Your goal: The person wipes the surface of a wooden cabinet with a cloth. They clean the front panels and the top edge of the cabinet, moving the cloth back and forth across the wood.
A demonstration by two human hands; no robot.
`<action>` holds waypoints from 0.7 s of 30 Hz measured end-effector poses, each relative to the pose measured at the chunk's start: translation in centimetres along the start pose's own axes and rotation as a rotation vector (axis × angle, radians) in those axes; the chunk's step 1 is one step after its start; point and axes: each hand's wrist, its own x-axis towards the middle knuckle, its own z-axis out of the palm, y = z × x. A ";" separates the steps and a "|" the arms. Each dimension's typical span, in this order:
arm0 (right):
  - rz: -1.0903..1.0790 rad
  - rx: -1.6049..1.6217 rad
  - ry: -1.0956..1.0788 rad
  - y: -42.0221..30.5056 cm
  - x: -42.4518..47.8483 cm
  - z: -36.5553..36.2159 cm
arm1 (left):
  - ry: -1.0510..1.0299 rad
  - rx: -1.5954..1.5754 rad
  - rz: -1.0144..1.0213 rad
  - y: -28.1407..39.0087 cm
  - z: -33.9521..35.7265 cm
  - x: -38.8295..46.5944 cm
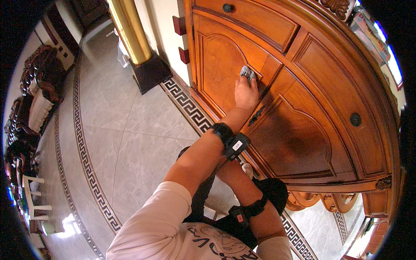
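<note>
My left hand (pixel 247 94) holds a bunched grey-and-white striped cloth (pixel 247 72) against the panelled door of an orange-brown wooden cabinet (pixel 217 68). The cloth touches the raised moulding near the door's edge. Below the hand, a dark ornate metal plate (pixel 256 116) sits by the seam between two doors. My right forearm passes beneath my left forearm, which hides my right hand. A black strap with a small device is on each forearm.
A gold column (pixel 131 32) on a black base (pixel 151 72) stands left of the cabinet. Round dark knobs (pixel 228 7) project from drawers. Carved dark seating (pixel 42 78) and a white stool (pixel 31 198) are far left. Grey tiles (pixel 152 113) have patterned borders.
</note>
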 end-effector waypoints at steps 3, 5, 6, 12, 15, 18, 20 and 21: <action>0.056 -0.020 -0.007 -0.3 -0.4 -0.9 | -0.002 -0.015 -0.015 0.0 0.2 0.0; 0.081 -0.006 -0.038 -0.1 -0.6 -1.0 | -0.001 -0.026 -0.027 0.3 0.7 -0.3; 0.090 0.021 -0.058 -0.2 -0.5 -1.0 | 0.027 -0.041 -0.029 0.0 1.0 -0.2; -0.018 -0.062 -0.112 -1.2 -1.7 -2.8 | -0.009 -0.099 -0.247 -3.3 1.5 1.3; -0.064 -0.066 0.056 -0.5 -2.1 -1.5 | 0.004 -0.106 -0.075 -1.5 1.8 0.9; -0.102 0.009 0.233 1.7 -1.8 0.4 | 0.187 -0.250 0.018 1.9 2.5 -1.3; 0.032 -0.077 -0.112 1.7 -1.0 0.2 | 0.166 -0.180 -0.005 0.6 2.6 -0.9; 0.014 -0.121 -0.120 1.2 -1.5 -0.4 | 0.110 -0.088 -0.053 -0.6 2.4 -0.4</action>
